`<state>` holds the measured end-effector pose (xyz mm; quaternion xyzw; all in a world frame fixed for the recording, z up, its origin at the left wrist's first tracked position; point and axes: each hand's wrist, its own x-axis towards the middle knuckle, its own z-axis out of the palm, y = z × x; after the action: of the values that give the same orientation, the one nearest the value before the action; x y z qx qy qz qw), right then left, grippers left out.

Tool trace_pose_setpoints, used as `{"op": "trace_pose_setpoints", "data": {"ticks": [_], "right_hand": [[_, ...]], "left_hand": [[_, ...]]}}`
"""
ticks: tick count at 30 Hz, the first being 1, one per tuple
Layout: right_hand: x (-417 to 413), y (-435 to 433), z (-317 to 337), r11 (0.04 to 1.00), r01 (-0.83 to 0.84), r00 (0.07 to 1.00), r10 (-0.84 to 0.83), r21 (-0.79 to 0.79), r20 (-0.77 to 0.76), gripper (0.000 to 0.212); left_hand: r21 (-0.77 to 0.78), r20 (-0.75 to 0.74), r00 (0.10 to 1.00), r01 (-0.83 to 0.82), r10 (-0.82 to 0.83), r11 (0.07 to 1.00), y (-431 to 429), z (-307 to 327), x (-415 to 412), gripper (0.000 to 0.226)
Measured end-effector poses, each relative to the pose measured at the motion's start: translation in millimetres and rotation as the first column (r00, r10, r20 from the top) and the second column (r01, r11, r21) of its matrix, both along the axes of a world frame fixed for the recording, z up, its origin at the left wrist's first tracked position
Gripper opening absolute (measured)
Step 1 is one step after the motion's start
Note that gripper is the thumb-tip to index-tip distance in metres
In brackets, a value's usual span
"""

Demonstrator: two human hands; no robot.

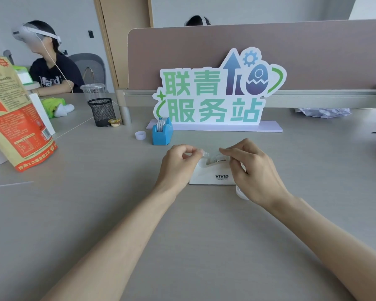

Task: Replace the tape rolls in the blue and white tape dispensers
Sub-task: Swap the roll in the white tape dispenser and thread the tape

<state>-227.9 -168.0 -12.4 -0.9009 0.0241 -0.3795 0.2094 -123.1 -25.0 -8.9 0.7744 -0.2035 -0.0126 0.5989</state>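
Observation:
A white tape dispenser (211, 175) marked VIVID stands on the grey desk between my hands. My left hand (178, 164) pinches a clear strip of tape (205, 153) at the dispenser's left end. My right hand (252, 170) pinches at the tape roll (217, 157) seated in the top of the dispenser. Behind it, a blue tape dispenser (162, 132) holds a roll (161, 124) and stands by the sign's base. A small empty white tape core (140, 135) lies to its left. Another white ring (241, 193) peeks out under my right wrist.
A big cut-out sign (217, 92) stands at the back against a partition (204, 51). A black mesh pen cup (102, 112) and an orange paper bag (15, 114) sit at the left. A person with a headset (48, 61) sits at the far left. Crumpled plastic (323, 111) lies at the back right.

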Motion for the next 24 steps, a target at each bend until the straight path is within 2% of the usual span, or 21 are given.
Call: {"op": "trace_pose_setpoints", "data": {"ticks": [8,16,21,24], "right_hand": [[-2,9,-1,0.998,0.058,0.998,-0.058,0.016,-0.002,0.042],[-4,7,-2,0.998,0.036,0.998,-0.033,0.06,-0.046,0.046],[-2,12,-6,0.999,0.025,1.0,-0.025,-0.026,-0.013,0.045],[-3,10,-7,0.999,0.051,0.998,-0.051,0.003,-0.031,0.045]], "left_hand": [[-0.004,-0.029,0.999,-0.017,0.017,1.0,3,1,1,0.017],[-0.028,-0.053,0.998,-0.021,0.02,0.999,4,1,4,0.017],[-0.125,-0.14,0.99,-0.023,0.005,0.992,8,7,6,0.016],[-0.185,-0.206,0.978,-0.013,-0.026,0.983,13,10,7,0.011]]}}
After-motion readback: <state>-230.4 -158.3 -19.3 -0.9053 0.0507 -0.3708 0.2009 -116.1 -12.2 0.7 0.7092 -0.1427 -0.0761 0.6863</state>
